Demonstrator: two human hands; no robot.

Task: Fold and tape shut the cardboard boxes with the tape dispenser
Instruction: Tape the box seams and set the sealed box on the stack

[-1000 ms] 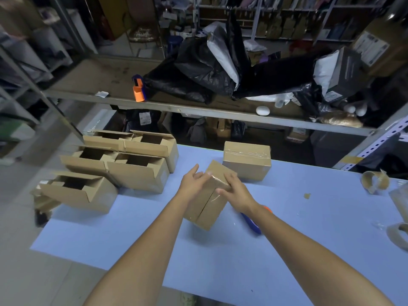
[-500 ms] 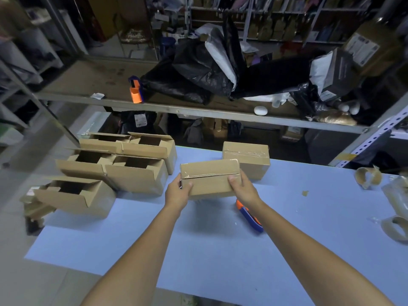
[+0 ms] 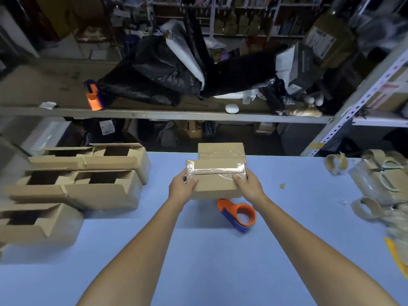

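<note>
taped box (image 3: pixel 215 181): brown, clear glossy strip | tape dispenser (image 3: pixel 239 214): orange, blue | table (image 3: pixel 220 261): pale blue

Place: was a packing stockroom.
Evidence: metal shelving (image 3: pixel 362 100) held parcels (image 3: pixel 302 69); open cardboard boxes (image 3: pixel 103 188) and spent tape cores (image 3: pixel 335 164) lay on the blue table (image 3: pixel 220 250).

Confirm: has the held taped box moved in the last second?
Yes. The held taped box has turned from tilted to level and shifted up and right, toward the other taped box resting behind it.
</note>
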